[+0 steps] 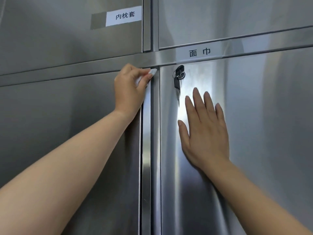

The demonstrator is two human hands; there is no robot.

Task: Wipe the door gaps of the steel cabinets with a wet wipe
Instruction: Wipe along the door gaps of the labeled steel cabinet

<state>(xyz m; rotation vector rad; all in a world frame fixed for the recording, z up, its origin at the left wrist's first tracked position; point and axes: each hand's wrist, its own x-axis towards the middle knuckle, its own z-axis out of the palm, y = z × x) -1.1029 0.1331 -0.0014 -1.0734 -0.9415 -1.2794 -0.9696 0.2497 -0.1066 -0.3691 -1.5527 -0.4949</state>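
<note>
Steel cabinet doors fill the view. My left hand (129, 87) is closed around a white wet wipe (152, 72) and presses its tip into the top of the vertical door gap (155, 133) between the lower left door (67, 133) and the lower right door (262, 133). That spot is just under the horizontal steel rail (101, 67). My right hand (205, 131) lies flat against the lower right door, fingers spread and pointing up, holding nothing.
A bunch of keys with black heads (178, 77) hangs from the lock at the top left of the lower right door, just above my right fingertips. White paper labels (124, 16) (199, 52) are stuck on the upper left door and the rail.
</note>
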